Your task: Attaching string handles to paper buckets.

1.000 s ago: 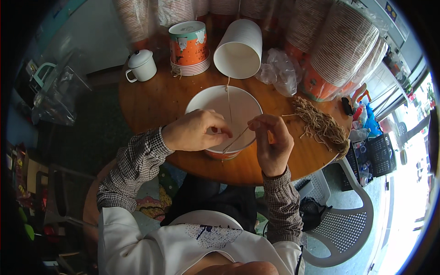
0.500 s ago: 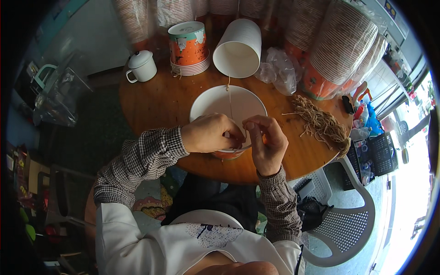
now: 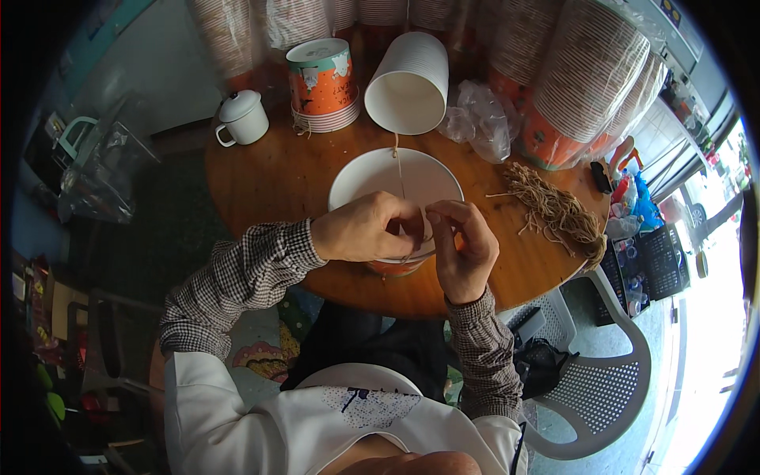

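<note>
A white-lined paper bucket (image 3: 356, 184) with an orange outside stands upright near the table's front edge. A thin string (image 3: 400, 170) is knotted at its far rim and runs across the opening toward my hands. My left hand (image 3: 368, 228) is at the near rim, fingers curled and pinched around the string. Opposite it, my right hand (image 3: 469, 247) pinches with thumb and forefinger at the string's end, just above the rim. The fingertips of both hands are close together; the string between them is too thin to follow.
Behind the bucket lies a white paper bucket (image 3: 408, 87) on its side, beside upturned orange buckets (image 3: 321, 83) and a lidded white mug (image 3: 244, 119). A string bundle (image 3: 558, 210) rests at right. Wrapped bucket stacks (image 3: 590, 79) line the back; a plastic chair (image 3: 602, 396) stands at right.
Both hands stay over the near rim. My left fingers have shifted slightly and loosened their curl, and my right fingertips have moved a little to the right.
</note>
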The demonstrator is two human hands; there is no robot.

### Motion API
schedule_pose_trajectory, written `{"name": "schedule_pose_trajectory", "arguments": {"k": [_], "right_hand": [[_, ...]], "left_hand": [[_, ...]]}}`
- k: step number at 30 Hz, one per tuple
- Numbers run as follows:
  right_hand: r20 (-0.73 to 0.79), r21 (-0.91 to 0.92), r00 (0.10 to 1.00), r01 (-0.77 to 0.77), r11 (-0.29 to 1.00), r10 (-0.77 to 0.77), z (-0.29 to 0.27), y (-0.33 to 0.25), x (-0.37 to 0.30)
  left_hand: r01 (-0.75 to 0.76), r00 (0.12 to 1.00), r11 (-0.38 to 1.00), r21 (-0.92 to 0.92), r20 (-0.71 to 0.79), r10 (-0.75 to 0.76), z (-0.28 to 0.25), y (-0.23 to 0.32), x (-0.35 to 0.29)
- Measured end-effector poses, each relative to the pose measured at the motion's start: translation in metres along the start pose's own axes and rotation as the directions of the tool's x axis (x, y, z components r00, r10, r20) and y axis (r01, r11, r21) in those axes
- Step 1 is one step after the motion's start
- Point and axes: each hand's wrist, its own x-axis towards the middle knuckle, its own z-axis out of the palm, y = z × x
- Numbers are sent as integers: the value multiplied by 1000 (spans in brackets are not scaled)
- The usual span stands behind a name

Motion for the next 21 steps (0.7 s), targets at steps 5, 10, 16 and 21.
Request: {"name": "schedule_pose_trajectory", "arguments": {"k": [5,10,16,21], "right_hand": [[-18,-105,999,46,993,-48,0,3,1],[-46,-49,998,29,998,-31,4,8,2],[-49,-49,998,32,998,-34,3,7,2],[-31,-164,996,73,984,-79,-3,2,2]], "left_hand": [[101,990,992,77,86,-108,-3,3,3],[43,981,993,-110,193,-21,-7,-6,7],[55,981,994,-94,188,-37,-5,-2,5],[260,962,842,-472,54,-267,-17,5,0]]}}
